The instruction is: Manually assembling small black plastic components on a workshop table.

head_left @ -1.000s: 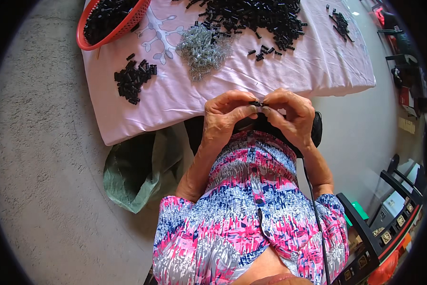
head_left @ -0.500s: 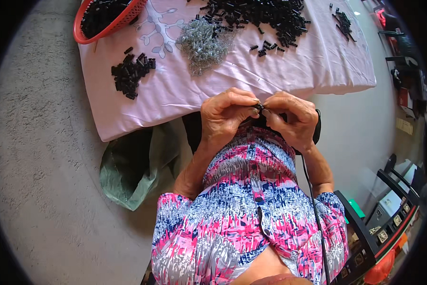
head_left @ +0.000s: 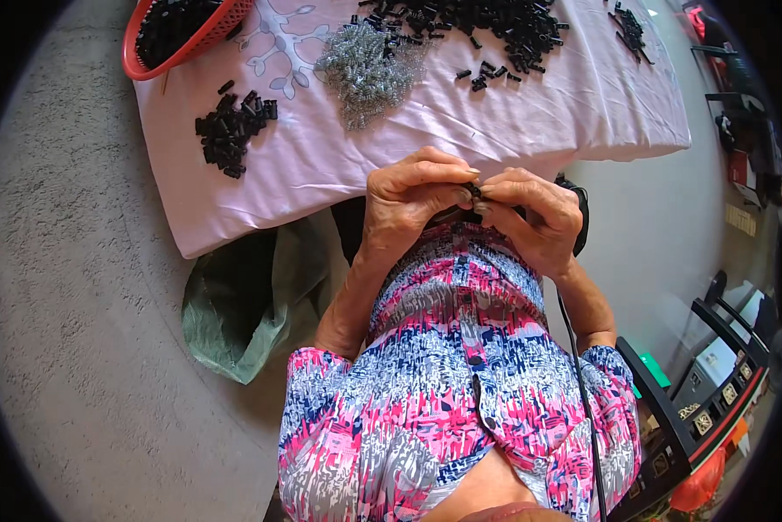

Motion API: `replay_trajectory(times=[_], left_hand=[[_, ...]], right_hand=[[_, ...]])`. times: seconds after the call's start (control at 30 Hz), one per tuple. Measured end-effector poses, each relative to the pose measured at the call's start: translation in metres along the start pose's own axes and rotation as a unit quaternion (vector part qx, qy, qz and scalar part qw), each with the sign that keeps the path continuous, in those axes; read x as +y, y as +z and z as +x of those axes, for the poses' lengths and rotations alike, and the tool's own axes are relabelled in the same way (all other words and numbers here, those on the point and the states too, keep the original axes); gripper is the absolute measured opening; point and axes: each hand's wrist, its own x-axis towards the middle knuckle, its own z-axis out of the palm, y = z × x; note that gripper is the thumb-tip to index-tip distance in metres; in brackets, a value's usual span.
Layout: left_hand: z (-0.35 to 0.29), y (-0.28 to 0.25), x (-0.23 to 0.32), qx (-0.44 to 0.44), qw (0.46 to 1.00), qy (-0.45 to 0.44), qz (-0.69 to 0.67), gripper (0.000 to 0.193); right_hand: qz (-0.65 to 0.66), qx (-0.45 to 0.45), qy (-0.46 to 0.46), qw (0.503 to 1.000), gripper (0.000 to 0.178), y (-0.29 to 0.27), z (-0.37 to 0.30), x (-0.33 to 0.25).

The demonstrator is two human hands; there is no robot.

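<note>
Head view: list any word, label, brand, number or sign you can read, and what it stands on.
No readable text anywhere.
Red box, right edge: any marking too small and blurred to read.
Dark held piece: too small to tell.
Patterned shirt, pink cloth: no readable lettering.

This looks like a home workshop: black parts (head_left: 526, 39) heaped on pink cloth (head_left: 434, 135).

Compared with a second ago, the red basket (head_left: 210, 36), the pile of small black parts (head_left: 232, 132) and the heap of silver springs (head_left: 366, 76) sit slightly farther up and left in the frame. At center, the fingertips of the left hand (head_left: 410, 198) and right hand (head_left: 537, 210) are closer together, hiding more of the black piece (head_left: 475, 190) between them.
</note>
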Motion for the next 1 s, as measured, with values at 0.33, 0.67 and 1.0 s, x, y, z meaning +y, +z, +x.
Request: replay_trajectory(times=[0.33,0.67,1.0], left_hand=[[-0.005,-0.003,-0.004,-0.024,0.974,-0.169,-0.148,0.039],[-0.005,-0.004,-0.014,-0.076,0.922,-0.217,-0.31,0.065],[-0.009,-0.006,-0.022,-0.096,0.894,-0.238,-0.366,0.062]], right_hand=[[-0.104,-0.019,-0.073,0.992,0.041,-0.006,0.007,-0.005],[-0.032,-0.083,-0.115,0.989,0.047,-0.004,0.013,0.006],[-0.054,-0.081,-0.136,0.986,0.041,-0.002,0.014,0.006]])
